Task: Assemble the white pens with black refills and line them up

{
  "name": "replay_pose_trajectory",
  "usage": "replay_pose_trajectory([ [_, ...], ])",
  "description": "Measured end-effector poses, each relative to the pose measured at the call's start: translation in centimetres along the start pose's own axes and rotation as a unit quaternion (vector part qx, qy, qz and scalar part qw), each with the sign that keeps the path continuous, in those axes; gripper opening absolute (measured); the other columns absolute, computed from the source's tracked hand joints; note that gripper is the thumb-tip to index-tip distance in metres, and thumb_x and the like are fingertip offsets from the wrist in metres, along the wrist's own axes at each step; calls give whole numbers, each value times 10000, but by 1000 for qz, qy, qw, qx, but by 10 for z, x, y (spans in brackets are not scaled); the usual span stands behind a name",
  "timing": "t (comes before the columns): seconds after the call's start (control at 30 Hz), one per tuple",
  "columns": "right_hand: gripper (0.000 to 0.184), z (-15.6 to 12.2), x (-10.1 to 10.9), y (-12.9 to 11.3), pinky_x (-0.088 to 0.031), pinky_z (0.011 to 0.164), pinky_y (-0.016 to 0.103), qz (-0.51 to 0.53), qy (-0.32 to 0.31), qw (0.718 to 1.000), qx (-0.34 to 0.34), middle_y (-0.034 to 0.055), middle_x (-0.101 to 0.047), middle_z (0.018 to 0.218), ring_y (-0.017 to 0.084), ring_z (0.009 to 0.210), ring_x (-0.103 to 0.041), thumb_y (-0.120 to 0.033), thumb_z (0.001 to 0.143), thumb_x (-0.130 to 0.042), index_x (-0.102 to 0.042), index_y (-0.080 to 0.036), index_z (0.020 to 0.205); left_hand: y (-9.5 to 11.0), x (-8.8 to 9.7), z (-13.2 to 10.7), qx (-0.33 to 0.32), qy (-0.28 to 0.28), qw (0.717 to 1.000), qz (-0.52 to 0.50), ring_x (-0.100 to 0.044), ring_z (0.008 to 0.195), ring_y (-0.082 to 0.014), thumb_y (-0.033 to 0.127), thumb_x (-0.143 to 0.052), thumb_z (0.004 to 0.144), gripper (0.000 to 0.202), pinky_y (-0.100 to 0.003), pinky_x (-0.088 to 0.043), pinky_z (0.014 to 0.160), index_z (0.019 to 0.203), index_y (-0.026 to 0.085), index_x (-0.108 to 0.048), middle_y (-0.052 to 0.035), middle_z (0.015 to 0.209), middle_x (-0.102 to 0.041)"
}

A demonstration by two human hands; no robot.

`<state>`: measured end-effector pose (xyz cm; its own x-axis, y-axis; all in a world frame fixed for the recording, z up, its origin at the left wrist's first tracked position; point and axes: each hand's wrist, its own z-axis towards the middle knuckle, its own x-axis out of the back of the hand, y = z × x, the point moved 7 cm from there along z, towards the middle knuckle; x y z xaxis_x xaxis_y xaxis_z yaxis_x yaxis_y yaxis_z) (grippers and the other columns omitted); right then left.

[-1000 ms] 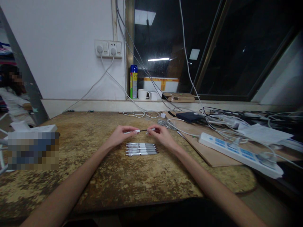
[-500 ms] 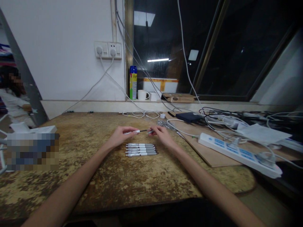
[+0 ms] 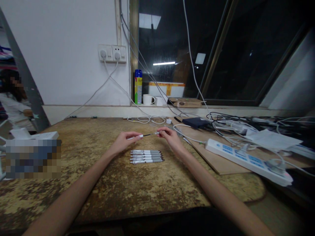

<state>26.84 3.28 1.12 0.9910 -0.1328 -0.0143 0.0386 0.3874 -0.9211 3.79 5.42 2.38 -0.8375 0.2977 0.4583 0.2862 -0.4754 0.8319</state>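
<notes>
Pinching a thin pen [image 3: 147, 134] by its two ends, the left hand [image 3: 124, 141] grips the white barrel while the right hand [image 3: 171, 137] nips the pale tip piece between thumb and forefinger. A slim dark stretch, likely the refill, shows between them. The pen hangs level in the air between both hands. It looks to me like light, stiff plastic, smooth enough to slip, and the bare middle might bend, so the thicker ends are the places to hold. Just below the hands, four like pens [image 3: 146, 156] lie side by side on the worn table [image 3: 123, 186].
</notes>
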Motion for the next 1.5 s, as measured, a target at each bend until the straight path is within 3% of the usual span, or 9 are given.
replay_pose_trajectory([
  [0.37,216,-8,-22,-11,-534,848,349,-37,-68,996,31,46,-744,909,203,842,-692,-360,776,-737,-723,-194,913,-1,-8,1,-9,-27,1000,0,-699,1100,-262,451,-713,882,350,-364,-495,1022,1127,216,-798,-71,1172,-786],
  [0.63,215,-15,-34,-12,-505,759,309,-65,-133,986,75,36,-728,915,181,811,-663,-376,849,-702,-717,-194,961,3,-17,0,-27,-57,998,1,-705,1067,-263,456,-686,908,359,-352,-509,972,1143,204,-789,-73,1154,-790],
  [0.87,302,-17,-36,-3,-482,599,300,-49,-136,989,19,15,-676,672,169,570,-608,-487,936,-602,-642,-190,974,11,-20,-2,-38,-60,997,28,-698,1108,-272,449,-679,907,344,-373,-482,1033,1118,206,-799,-68,1168,-787],
  [1.1,210,-16,-35,-7,-408,565,268,-75,-135,987,45,-37,-570,659,148,580,-532,-337,898,-610,-634,-203,1058,7,-18,-1,-25,-50,998,14,-707,1063,-266,455,-696,892,356,-352,-506,977,1116,197,-795,-77,1136,-794],
  [1.3,323,-18,-37,-3,-301,493,264,-89,-153,984,10,-52,-494,536,137,479,-438,-484,962,-522,-656,-192,1000,6,-19,-2,-28,-59,998,12,-709,1050,-270,470,-697,899,386,-360,-500,974,1134,178,-790,-83,1132,-794],
  [1.5,196,-18,-35,-11,-356,576,260,-88,-141,985,50,-42,-519,648,135,589,-479,-330,892,-599,-670,-190,1008,8,-18,-2,-35,-55,998,7,-707,1090,-265,444,-707,895,348,-352,-492,1012,1116,190,-796,-77,1145,-793],
])
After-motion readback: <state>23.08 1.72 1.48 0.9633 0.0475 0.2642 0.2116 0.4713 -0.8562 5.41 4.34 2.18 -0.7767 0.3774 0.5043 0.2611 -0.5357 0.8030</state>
